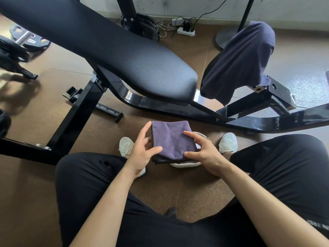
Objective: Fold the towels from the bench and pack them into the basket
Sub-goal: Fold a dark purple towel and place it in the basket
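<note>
A purple towel (pixel 170 139), folded into a small square, is held flat between my knees. My left hand (pixel 144 152) grips its left edge with the thumb on top. My right hand (pixel 204 154) pinches its right near corner, index finger lying across the top. Directly under the towel sits a white basket (pixel 185 164); only parts of its rim show, and its inside is hidden. A dark blue towel (pixel 245 61) hangs draped over the leg roller at the right end of the black bench (pixel 124 50).
My white shoes (pixel 228 142) stand on the brown floor either side of the basket. The bench's black frame (pixel 249 120) runs just beyond the towel. Weight plates (pixel 28 40) lie at the far left, and a power strip with cables (pixel 186 31) is by the wall.
</note>
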